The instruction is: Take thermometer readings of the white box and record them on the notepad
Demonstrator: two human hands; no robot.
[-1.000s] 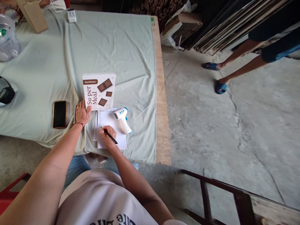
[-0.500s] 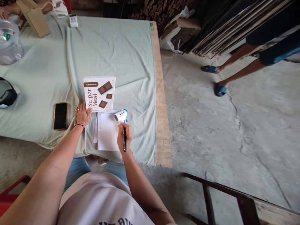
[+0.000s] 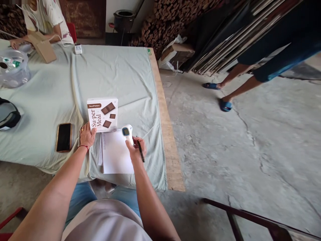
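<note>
My left hand (image 3: 87, 136) is closed on the lower left corner of a white box (image 3: 107, 124) printed "Su-per Meal", which stands upright on the cloth. In my right hand (image 3: 136, 152) are two things: a white infrared thermometer (image 3: 128, 138), its small screen facing me, and a black pen (image 3: 140, 151) sticking out beside it. Under that hand lies a sheet of white paper (image 3: 116, 159) on other written pages, just in front of the box. A phone (image 3: 64, 137) with a dark screen lies left of my left hand.
Pale green cloth (image 3: 112, 73) covers the table, leaving a bare wooden edge (image 3: 167, 134) on the right. A clear plastic tub (image 3: 18, 73), a cardboard piece (image 3: 45, 50) and a small white device (image 3: 78, 49) stand farther off. One person sits opposite; another's legs (image 3: 240, 87) show at right.
My right hand has turned the thermometer so its screen faces me; the pen has tilted. The view has lifted, showing more of the far side. My left hand stays on the box.
</note>
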